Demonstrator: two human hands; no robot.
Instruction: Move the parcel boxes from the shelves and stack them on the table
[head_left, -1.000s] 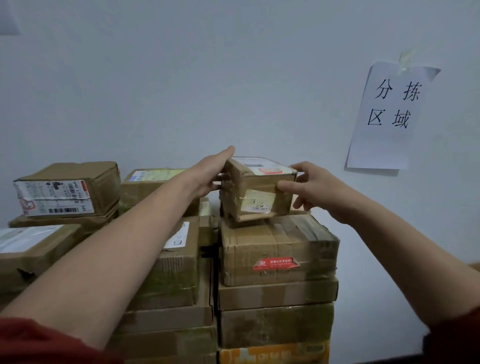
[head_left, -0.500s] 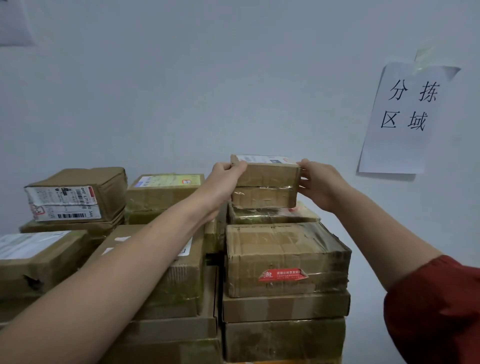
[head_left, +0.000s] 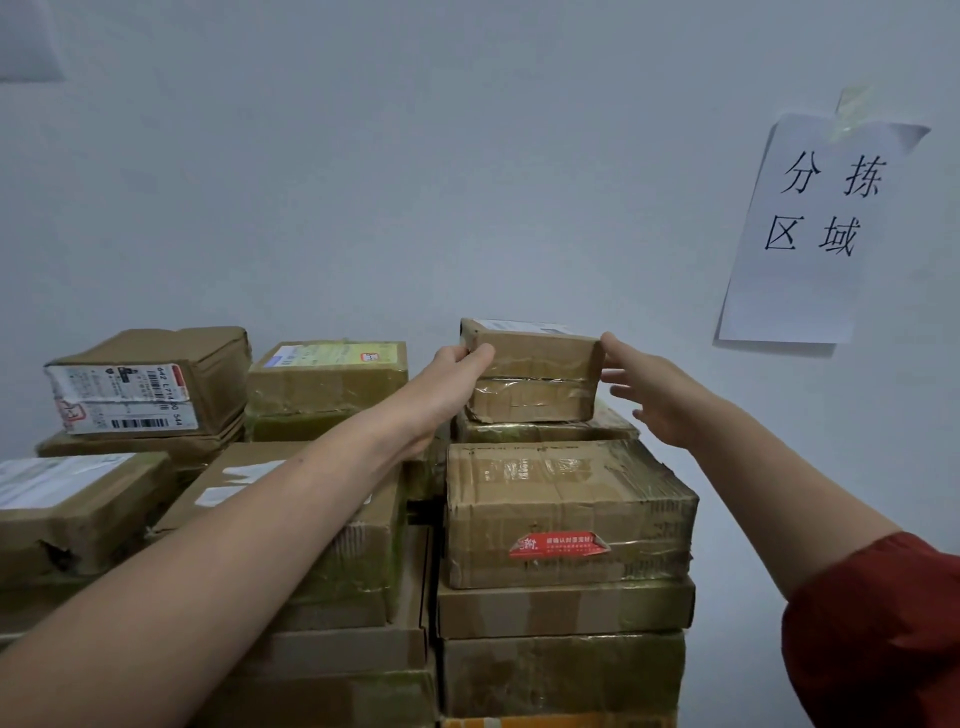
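Note:
A small taped cardboard parcel box (head_left: 535, 371) with a white label on top sits level on the back of the right-hand stack, resting on a flat box (head_left: 545, 430). My left hand (head_left: 457, 374) still grips its left end, thumb on the front face. My right hand (head_left: 649, 395) is at the box's right end with fingers spread; only a fingertip touches the top corner. In front of it lies a bigger box with a red sticker (head_left: 569, 514), on top of several more boxes.
Stacks of taped parcel boxes fill the left: one with a barcode label (head_left: 145, 382), one with a yellow label (head_left: 327, 382), and lower ones (head_left: 78, 512) under my left forearm. A white wall stands close behind, with a paper sign (head_left: 815, 228) taped at the right.
The small box was tilted in both hands, then came down flat onto the right stack. My right hand has opened and drawn slightly away from its right end.

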